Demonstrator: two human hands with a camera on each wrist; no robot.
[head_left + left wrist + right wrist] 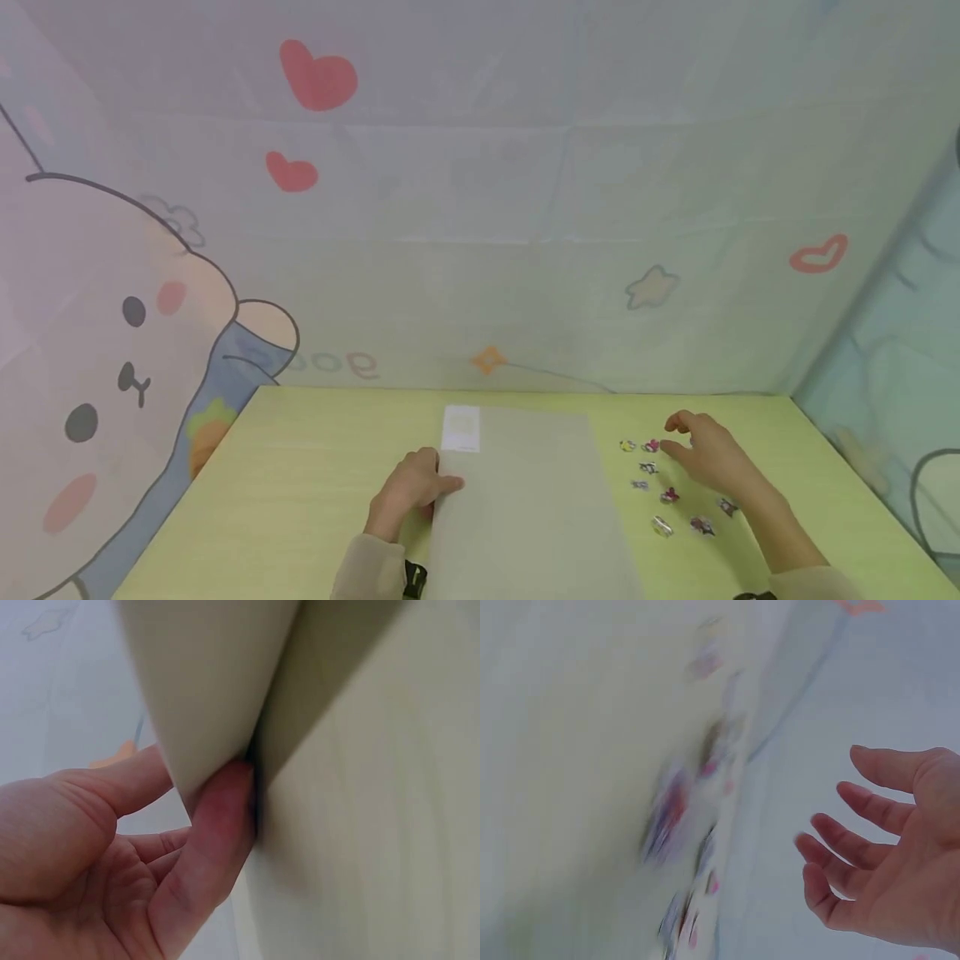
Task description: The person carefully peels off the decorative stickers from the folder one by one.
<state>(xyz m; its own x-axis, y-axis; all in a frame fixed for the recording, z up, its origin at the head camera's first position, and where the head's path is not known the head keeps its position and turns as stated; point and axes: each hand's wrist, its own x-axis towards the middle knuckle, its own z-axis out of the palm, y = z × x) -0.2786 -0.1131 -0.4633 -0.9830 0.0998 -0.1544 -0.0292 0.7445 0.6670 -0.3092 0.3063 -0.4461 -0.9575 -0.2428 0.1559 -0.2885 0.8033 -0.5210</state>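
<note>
A large flat off-white board (525, 500) lies on the table with a white label (461, 428) in its far left corner. My left hand (411, 487) grips the board's left edge. In the left wrist view, the thumb of my left hand (112, 847) is on one side of the board (210, 682) and a finger is tucked under the other. My right hand (712, 454) hovers over the right side with loosely bent fingers and nothing in it. Small shiny trinkets, such as a pink one (670, 495) and a silver one (662, 526), lie scattered beneath and beside it.
The pale yellow table (315, 467) carries the board and several trinkets right of it. Behind it hangs a printed cloth backdrop (465, 192) with hearts and a cartoon bear at the left. In the right wrist view the trinkets (671, 810) are blurred.
</note>
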